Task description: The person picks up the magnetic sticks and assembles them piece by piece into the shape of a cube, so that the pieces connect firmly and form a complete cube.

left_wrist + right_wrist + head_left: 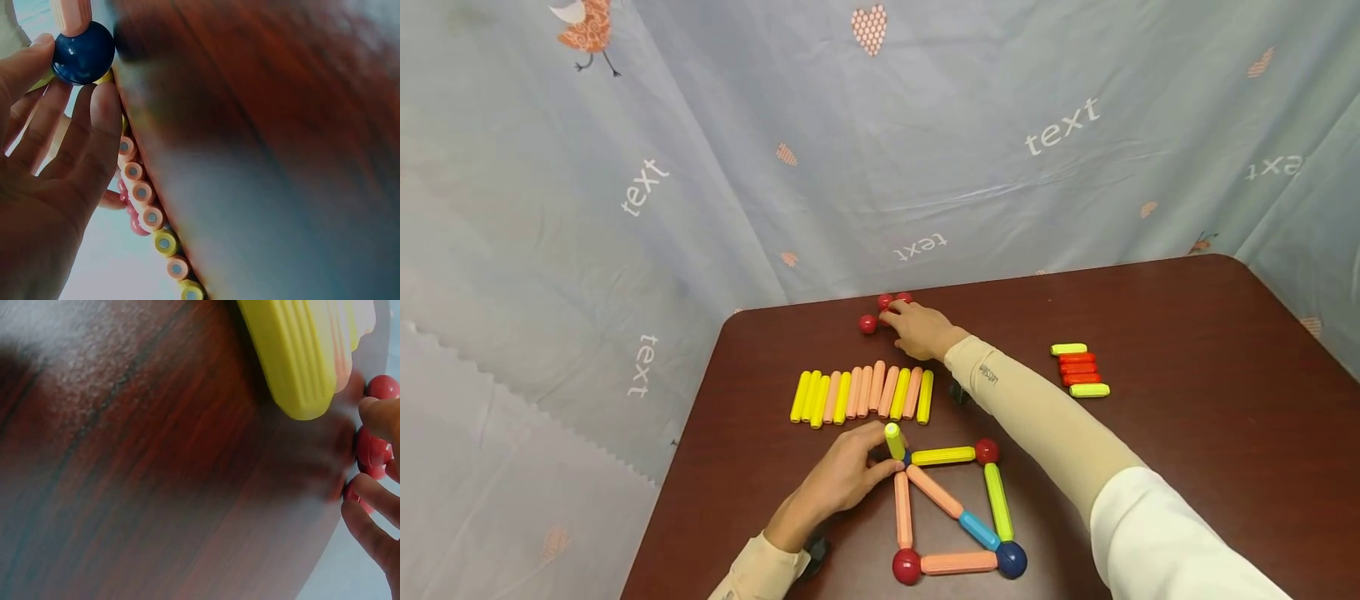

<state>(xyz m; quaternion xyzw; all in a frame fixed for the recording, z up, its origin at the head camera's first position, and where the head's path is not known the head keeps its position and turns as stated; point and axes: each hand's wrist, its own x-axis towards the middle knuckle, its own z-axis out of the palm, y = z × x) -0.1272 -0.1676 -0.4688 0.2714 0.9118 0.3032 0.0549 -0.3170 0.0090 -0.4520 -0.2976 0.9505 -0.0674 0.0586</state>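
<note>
Since the left hand [848, 471], nearer than the row of rods [866, 393], pinches the blue ball [84, 55] between thumb and fingers, I reckon a twist could tip the upright yellow rod [894, 442]. Beyond that row, a careless brush might send the red balls [868, 324] rolling off the table [1187, 333]; they lie under and beside the loosely parted fingers of the right hand [922, 330], no grip showing on my feed.
</note>
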